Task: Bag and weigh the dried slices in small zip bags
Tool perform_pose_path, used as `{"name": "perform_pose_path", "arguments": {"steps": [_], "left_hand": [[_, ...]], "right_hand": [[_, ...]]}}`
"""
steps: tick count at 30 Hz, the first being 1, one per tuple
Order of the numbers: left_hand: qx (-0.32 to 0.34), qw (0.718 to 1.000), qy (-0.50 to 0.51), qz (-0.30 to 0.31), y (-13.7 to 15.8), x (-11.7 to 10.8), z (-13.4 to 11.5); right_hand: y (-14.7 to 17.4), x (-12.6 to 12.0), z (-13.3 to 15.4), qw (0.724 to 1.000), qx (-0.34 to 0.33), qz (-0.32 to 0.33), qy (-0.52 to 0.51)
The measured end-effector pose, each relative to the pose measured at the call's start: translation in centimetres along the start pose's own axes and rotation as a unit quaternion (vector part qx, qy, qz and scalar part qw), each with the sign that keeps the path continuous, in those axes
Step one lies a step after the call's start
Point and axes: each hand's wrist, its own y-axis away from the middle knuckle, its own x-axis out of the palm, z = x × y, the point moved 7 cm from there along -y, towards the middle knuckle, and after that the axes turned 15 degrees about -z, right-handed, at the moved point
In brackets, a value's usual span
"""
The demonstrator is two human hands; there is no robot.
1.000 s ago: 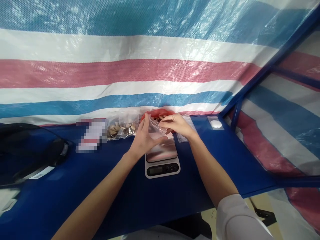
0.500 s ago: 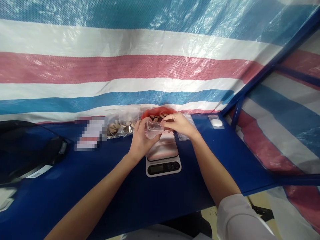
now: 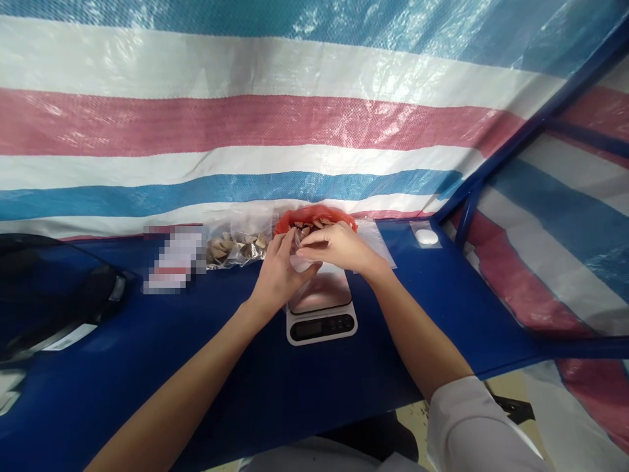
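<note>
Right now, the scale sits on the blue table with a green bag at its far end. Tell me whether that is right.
Not quite: the bag is red, not green, as the head view shows. The scale does sit on the blue table, with that bag at its far end.

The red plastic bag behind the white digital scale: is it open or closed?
Open: the red plastic bag has its mouth spread, and brown, irregular pieces show inside.

The blue table (image 3: 246,373) is carrying 1 scale (image 3: 322,295) below the left grip (image 3: 279,272) and right grip (image 3: 341,248), filled clear bags (image 3: 236,248) left of them, 1 red bag (image 3: 317,213) just beyond, and 1 flat clear bag (image 3: 377,244) lying just right.
</note>
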Motion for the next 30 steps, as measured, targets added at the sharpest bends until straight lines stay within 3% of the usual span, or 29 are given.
{"name": "perform_pose_path", "arguments": {"steps": [3, 7, 10, 19, 24, 27, 30], "left_hand": [[0.006, 1.000, 0.001, 0.014, 0.2, 0.2, 0.3], [0.020, 0.999, -0.005, 0.046, 0.5, 0.5, 0.8], [0.021, 0.998, -0.012, 0.054, 0.5, 0.6, 1.0], [0.011, 1.000, -0.011, -0.012, 0.0, -0.2, 0.2], [-0.001, 1.000, -0.004, -0.011, 0.0, -0.5, 0.3], [-0.018, 1.000, 0.001, -0.011, 0.0, -0.7, 0.5], [-0.015, 1.000, -0.003, -0.015, 0.0, -0.7, 0.5]], "right_hand": [[-0.3, -0.2, -0.5, 0.999, -0.011, -0.004, -0.035], [-0.4, -0.3, -1.7, 0.985, 0.049, 0.006, -0.168], [-0.6, 0.0, -2.2, 0.976, 0.072, 0.003, -0.207], [-0.5, 1.6, -1.4, 0.990, 0.034, -0.016, -0.133], [-0.6, 0.1, -1.9, 0.985, 0.031, -0.050, -0.161], [-0.8, -1.0, -2.7, 0.991, 0.033, -0.079, -0.099], [-0.9, -0.6, -3.0, 0.998, 0.021, -0.057, -0.017]]}}
